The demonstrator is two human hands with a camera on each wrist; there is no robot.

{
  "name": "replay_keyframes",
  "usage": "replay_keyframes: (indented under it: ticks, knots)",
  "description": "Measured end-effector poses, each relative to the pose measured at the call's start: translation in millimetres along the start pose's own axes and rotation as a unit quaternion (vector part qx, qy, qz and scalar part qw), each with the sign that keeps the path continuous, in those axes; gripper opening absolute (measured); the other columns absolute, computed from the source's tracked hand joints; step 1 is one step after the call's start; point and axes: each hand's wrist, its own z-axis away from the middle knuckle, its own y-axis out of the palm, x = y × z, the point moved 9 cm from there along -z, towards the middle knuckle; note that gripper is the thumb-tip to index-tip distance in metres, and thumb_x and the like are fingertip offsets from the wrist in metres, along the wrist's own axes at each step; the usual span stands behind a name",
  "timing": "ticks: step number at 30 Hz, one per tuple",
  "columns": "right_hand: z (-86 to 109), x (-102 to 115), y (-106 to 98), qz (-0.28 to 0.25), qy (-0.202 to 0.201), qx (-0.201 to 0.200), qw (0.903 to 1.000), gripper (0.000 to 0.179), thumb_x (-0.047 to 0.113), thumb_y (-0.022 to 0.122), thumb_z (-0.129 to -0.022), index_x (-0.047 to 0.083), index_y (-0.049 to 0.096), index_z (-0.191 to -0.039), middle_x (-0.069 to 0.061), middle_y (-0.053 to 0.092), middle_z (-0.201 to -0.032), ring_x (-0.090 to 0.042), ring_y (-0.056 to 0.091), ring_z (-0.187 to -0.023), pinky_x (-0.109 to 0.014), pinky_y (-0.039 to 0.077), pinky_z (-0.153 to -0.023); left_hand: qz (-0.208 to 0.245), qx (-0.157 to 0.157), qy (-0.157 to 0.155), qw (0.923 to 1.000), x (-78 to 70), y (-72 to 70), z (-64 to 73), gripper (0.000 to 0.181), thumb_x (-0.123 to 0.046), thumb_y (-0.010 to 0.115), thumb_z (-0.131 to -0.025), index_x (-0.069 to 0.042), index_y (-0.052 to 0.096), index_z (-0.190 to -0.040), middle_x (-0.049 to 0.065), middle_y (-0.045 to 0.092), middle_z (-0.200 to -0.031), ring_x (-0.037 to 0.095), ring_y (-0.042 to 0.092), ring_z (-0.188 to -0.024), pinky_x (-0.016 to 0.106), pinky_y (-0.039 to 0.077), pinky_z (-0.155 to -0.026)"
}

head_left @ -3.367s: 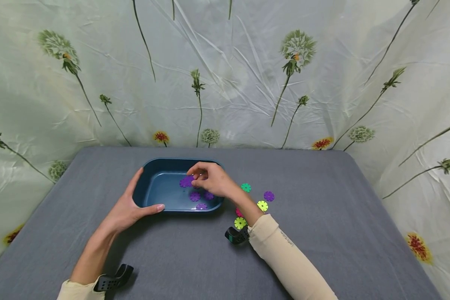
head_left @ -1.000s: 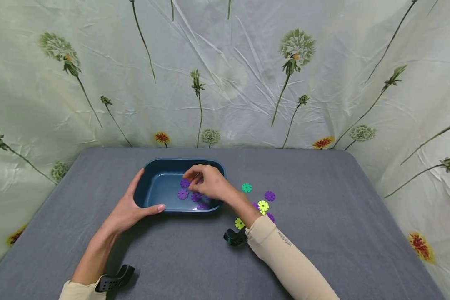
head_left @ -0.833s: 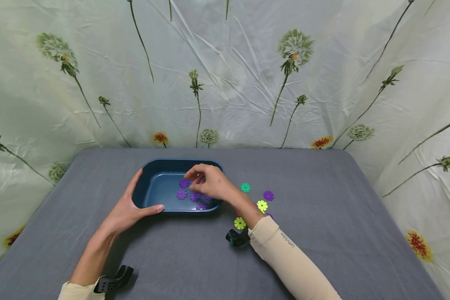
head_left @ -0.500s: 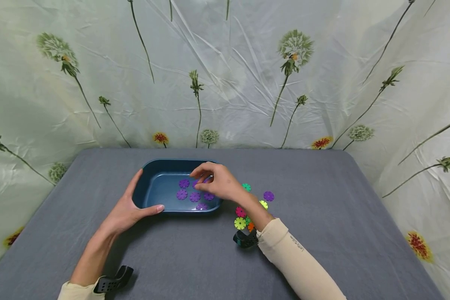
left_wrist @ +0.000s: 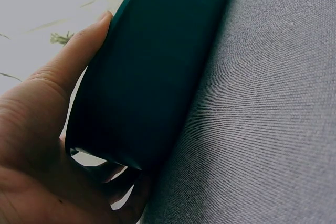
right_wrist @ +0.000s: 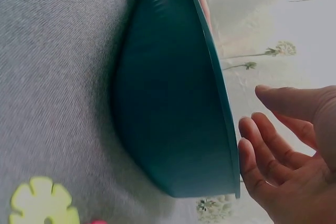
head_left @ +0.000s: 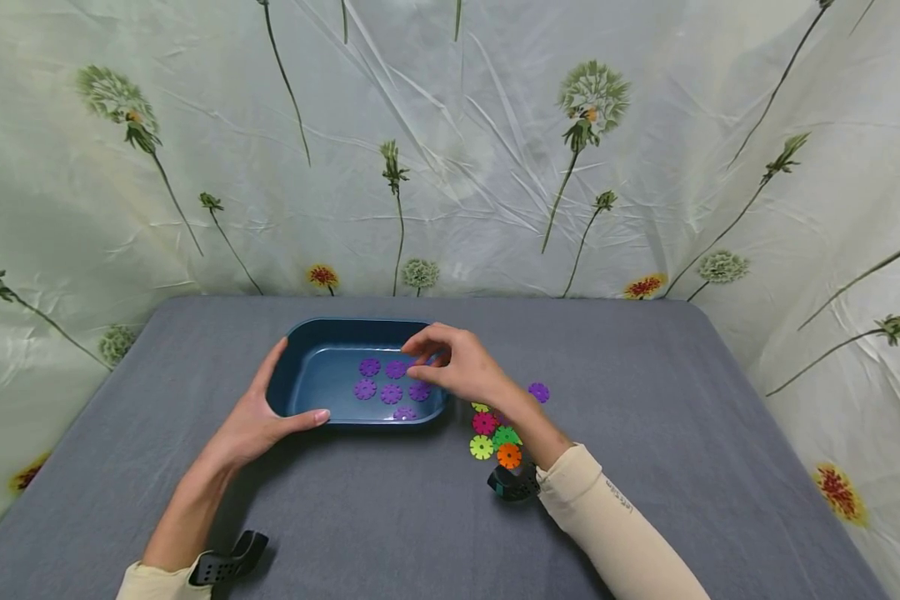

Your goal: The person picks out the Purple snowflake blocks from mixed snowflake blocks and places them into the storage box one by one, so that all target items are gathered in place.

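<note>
A blue rectangular plastic basin [head_left: 356,422] stands on the cloth. My left hand [head_left: 251,421] holds its left end, the thumb on the front rim and the fingers round the side; the left wrist view shows the basin's dark outer wall [left_wrist: 142,77] against this hand. Several purple notched flower-shaped discs [head_left: 365,389] lie flat on the basin floor. Over the basin's right end is my right hand [head_left: 461,362], hiding part of one disc. Its fingers are loosely bent, and nothing shows between them in the right wrist view, where the hand [right_wrist: 294,145] is beside the rim.
Right of the basin, partly under my right forearm, lie loose discs: a yellow disc [head_left: 482,447], a pink disc [head_left: 484,423], a green disc [head_left: 506,437], an orange disc [head_left: 508,456] and a purple disc [head_left: 539,392]. A flower-print curtain [head_left: 465,167] hangs behind the grey-covered table [head_left: 330,517].
My right hand has let go of a purple disc in the basin and shifted right, away from the discs inside, which now lie spread apart. The left hand and basin stay in place.
</note>
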Motion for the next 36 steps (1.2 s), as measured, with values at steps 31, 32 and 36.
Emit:
replay_keyframes:
  ticks: [31,32,36]
  knots:
    - [44.7,-30,-40,0.017,0.026,-0.052,0.9982,0.022,0.012,0.075,-0.097,0.007,0.074,-0.118,-0.019,0.069,-0.119,-0.025,0.069,-0.103,-0.041,0.057,-0.091,-0.001,0.006,-0.002,1.0,1.7,0.9,0.4,0.131,-0.041,0.087,-0.083,-0.034,-0.015,-0.167,0.027,-0.005,-0.174,0.06,0.013,-0.152,0.082,0.023,-0.113]
    - [46.1,-31,-41,0.018,0.027,-0.052,0.9981,0.022,0.013,0.074,-0.097,0.008,0.074,-0.118,-0.019,0.069,-0.119,-0.025,0.069,-0.103,-0.04,0.057,-0.091,-0.001,0.006,-0.001,1.0,1.6,0.9,0.6,0.131,-0.041,0.087,-0.083,-0.034,-0.015,-0.167,0.027,-0.004,-0.174,0.06,0.013,-0.152,0.082,0.023,-0.113]
    - [52.7,-35,-47,0.022,0.032,-0.053,0.9978,0.021,0.013,0.075,-0.097,0.008,0.075,-0.117,-0.019,0.069,-0.119,-0.024,0.069,-0.103,-0.04,0.056,-0.09,0.0,0.002,0.003,1.0,0.3,0.8,0.9,0.13,-0.042,0.087,-0.083,-0.036,-0.014,-0.167,0.026,-0.003,-0.174,0.06,0.014,-0.152,0.082,0.023,-0.113]
